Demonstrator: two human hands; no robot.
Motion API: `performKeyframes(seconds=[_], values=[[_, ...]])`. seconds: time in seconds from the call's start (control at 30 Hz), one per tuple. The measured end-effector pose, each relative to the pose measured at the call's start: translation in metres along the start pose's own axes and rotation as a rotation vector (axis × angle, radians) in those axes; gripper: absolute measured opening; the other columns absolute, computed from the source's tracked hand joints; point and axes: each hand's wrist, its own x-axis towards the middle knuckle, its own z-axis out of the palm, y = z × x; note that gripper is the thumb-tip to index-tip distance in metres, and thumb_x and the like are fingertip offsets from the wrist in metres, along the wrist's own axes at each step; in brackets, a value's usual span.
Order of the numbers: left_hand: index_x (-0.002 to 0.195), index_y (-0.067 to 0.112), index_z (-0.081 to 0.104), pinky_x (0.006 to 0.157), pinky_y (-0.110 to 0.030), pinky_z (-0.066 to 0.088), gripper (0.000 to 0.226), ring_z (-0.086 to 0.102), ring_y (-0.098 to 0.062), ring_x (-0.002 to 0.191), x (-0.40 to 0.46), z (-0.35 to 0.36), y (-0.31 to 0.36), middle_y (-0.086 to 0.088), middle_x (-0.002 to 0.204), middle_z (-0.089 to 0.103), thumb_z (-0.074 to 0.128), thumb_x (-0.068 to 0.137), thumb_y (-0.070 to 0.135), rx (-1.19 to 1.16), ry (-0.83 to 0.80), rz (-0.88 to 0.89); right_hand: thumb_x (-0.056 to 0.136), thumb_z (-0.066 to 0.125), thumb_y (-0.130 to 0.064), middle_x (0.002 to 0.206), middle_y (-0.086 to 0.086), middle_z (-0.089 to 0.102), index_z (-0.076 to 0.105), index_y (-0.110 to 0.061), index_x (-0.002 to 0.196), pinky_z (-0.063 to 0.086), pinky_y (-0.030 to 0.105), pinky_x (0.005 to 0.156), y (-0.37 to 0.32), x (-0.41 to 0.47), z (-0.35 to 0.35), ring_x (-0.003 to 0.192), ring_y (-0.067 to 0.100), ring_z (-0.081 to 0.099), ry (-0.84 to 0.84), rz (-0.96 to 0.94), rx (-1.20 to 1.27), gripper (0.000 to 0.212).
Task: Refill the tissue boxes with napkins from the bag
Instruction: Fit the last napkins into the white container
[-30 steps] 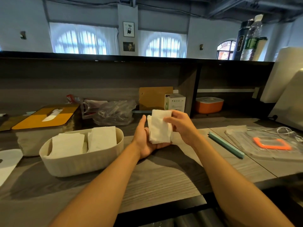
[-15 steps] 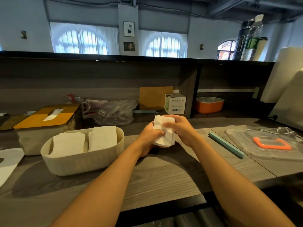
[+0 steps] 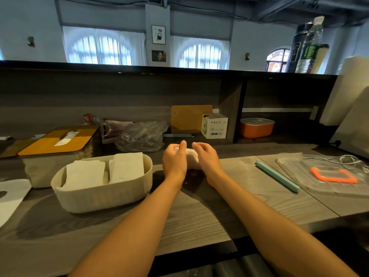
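A small stack of white napkins [image 3: 193, 156] is pressed between my two hands just above the wooden counter [image 3: 199, 216]. My left hand [image 3: 174, 161] grips its left side and my right hand [image 3: 208, 159] curls over its right side; most of the stack is hidden behind them. Left of my hands stands an open cream tissue box [image 3: 101, 196] with two upright napkin stacks [image 3: 126, 166] inside. Behind it is a closed box with an orange lid [image 3: 40, 148] and a tissue poking out. A crumpled clear plastic bag [image 3: 142, 136] lies at the back.
A white lid [image 3: 10, 194] lies at the far left. Right of my hands are a teal sealing stick [image 3: 277, 176] and a clear plastic sheet with an orange ring [image 3: 333, 175]. On the back shelf sit a white-green carton [image 3: 214, 125] and an orange container [image 3: 256, 127].
Both hands have lowered the napkin stack from an upright hold toward the counter and closed in around it, so less of it shows.
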Motion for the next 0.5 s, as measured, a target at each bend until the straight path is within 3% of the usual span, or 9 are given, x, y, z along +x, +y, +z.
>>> performKeyframes(seconds=[0.1,0.23,0.37,0.5], values=[[0.114,0.014,0.061,0.069,-0.023,0.042,0.024,0.054,-0.013,0.091,0.0019,0.0016,-0.0010,0.000,0.101,0.058,0.049,0.102,0.030,0.069,0.091,0.019,0.099,0.055,-0.031,0.129,0.003,0.057,0.053,-0.017,0.133,0.044,0.025,0.080,0.0023,0.0002,0.0050,0.108,0.013,0.050,0.069,-0.021,-0.060,0.037],[0.105,0.019,0.055,0.069,-0.022,0.044,0.008,0.054,-0.014,0.092,0.0030,0.0001,-0.0019,0.000,0.101,0.056,0.050,0.101,0.024,0.037,0.092,-0.006,0.099,0.053,-0.035,0.119,0.002,0.062,0.060,-0.016,0.122,0.043,0.024,0.077,0.0020,0.0017,0.0044,0.104,0.013,0.054,0.115,-0.049,-0.117,0.031],[0.097,0.016,0.063,0.061,-0.021,0.041,0.018,0.055,-0.009,0.080,0.0045,0.0015,-0.0034,0.002,0.089,0.060,0.052,0.100,0.029,0.114,0.036,0.071,0.100,0.049,-0.037,0.086,-0.002,0.060,0.067,-0.013,0.093,0.039,0.021,0.058,-0.0023,-0.0022,0.0015,0.082,0.013,0.055,0.046,-0.041,-0.087,0.030],[0.063,0.015,0.054,0.058,-0.026,0.037,0.042,0.049,-0.011,0.059,0.0066,-0.0014,-0.0042,-0.001,0.061,0.053,0.050,0.102,0.032,0.199,0.044,0.099,0.100,0.048,-0.038,0.079,0.001,0.061,0.063,-0.016,0.072,0.044,0.026,0.068,-0.0051,-0.0076,-0.0014,0.081,0.015,0.055,-0.009,-0.031,-0.013,0.038]])
